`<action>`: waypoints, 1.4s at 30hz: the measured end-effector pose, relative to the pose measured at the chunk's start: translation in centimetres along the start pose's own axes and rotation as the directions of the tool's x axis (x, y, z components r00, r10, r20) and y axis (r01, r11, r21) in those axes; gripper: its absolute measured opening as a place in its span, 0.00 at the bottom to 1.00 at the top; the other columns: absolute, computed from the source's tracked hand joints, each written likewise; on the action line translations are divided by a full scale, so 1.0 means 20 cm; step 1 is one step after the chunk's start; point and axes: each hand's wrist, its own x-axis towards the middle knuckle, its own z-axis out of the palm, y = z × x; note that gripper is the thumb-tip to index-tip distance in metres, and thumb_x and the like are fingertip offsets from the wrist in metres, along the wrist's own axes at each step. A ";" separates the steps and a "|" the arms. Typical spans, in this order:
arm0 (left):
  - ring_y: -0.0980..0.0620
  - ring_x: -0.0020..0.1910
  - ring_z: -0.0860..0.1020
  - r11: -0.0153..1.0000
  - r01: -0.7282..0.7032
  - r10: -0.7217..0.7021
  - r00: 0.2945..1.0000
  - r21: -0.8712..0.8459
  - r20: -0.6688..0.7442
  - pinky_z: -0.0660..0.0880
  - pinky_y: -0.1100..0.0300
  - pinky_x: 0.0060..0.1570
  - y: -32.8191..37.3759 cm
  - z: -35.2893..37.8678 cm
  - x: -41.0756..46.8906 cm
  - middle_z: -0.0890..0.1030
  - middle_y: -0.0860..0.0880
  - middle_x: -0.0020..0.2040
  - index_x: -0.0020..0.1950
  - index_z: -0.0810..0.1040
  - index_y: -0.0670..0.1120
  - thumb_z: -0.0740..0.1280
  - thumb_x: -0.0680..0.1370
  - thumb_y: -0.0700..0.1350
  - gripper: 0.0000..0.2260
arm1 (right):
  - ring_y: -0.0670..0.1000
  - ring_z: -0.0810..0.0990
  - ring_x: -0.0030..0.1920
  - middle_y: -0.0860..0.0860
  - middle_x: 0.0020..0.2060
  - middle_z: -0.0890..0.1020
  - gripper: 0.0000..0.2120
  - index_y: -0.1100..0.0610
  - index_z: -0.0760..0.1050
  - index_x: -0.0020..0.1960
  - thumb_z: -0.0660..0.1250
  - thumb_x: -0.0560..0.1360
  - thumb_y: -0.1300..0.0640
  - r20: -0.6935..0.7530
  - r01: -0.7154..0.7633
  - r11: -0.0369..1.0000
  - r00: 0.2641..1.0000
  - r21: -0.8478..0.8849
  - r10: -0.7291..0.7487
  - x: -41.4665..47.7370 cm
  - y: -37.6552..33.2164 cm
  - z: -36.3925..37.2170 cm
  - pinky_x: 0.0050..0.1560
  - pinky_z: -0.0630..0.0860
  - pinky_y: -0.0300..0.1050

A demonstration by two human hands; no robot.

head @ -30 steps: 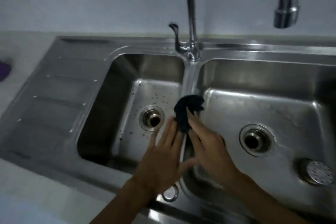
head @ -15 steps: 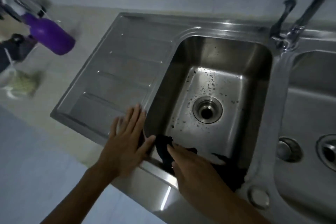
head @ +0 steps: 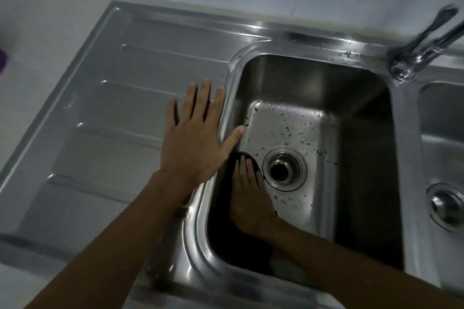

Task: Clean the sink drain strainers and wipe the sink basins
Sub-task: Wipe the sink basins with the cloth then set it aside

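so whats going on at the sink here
A person is wiping the left basin of a steel double sink. The right hand presses a dark cloth on the basin floor beside the open drain, where dark specks still dot the metal. The left hand lies flat on the drainboard, bracing.

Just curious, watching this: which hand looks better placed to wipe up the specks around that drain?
Probably the right hand: it is down in the basin, pressing the dark cloth beside the drain. The left hand lies flat on the drainboard.
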 end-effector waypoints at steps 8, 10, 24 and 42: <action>0.42 0.84 0.51 0.999 -0.047 0.049 0.997 0.020 -0.065 0.51 0.34 0.78 -0.02 0.00 -0.01 0.52 0.44 0.85 0.84 0.55 0.54 0.47 0.82 0.68 0.33 | 0.53 0.50 0.82 0.52 0.82 0.56 0.28 0.55 0.54 0.82 0.52 0.82 0.53 -0.461 -0.118 0.993 0.882 -0.030 0.091 0.54 0.51 -0.24 0.80 0.54 0.59; 0.41 0.84 0.51 0.998 -0.059 0.060 0.996 0.020 -0.063 0.51 0.33 0.78 -0.02 0.00 -0.01 0.52 0.43 0.85 0.84 0.55 0.54 0.47 0.82 0.68 0.33 | 0.56 0.53 0.81 0.55 0.81 0.57 0.29 0.57 0.54 0.81 0.52 0.82 0.54 -0.511 -0.327 0.944 0.806 0.036 0.299 0.43 0.63 -0.21 0.80 0.55 0.59; 0.41 0.84 0.52 0.999 -0.043 0.043 0.996 0.009 -0.078 0.53 0.32 0.77 0.00 -0.01 -0.02 0.53 0.43 0.85 0.84 0.56 0.54 0.48 0.82 0.69 0.34 | 0.58 0.55 0.81 0.58 0.80 0.59 0.26 0.62 0.58 0.80 0.56 0.84 0.58 -0.406 0.077 0.990 0.906 -0.122 -0.121 0.55 0.43 -0.23 0.79 0.56 0.60; 0.42 0.84 0.50 1.000 -0.030 0.030 0.997 -0.006 -0.072 0.52 0.32 0.78 0.00 -0.01 -0.01 0.51 0.44 0.85 0.84 0.53 0.57 0.45 0.81 0.72 0.35 | 0.60 0.46 0.82 0.57 0.82 0.50 0.39 0.56 0.51 0.82 0.47 0.81 0.32 -0.429 -0.390 0.921 0.834 -0.010 0.349 0.32 0.70 -0.30 0.80 0.46 0.61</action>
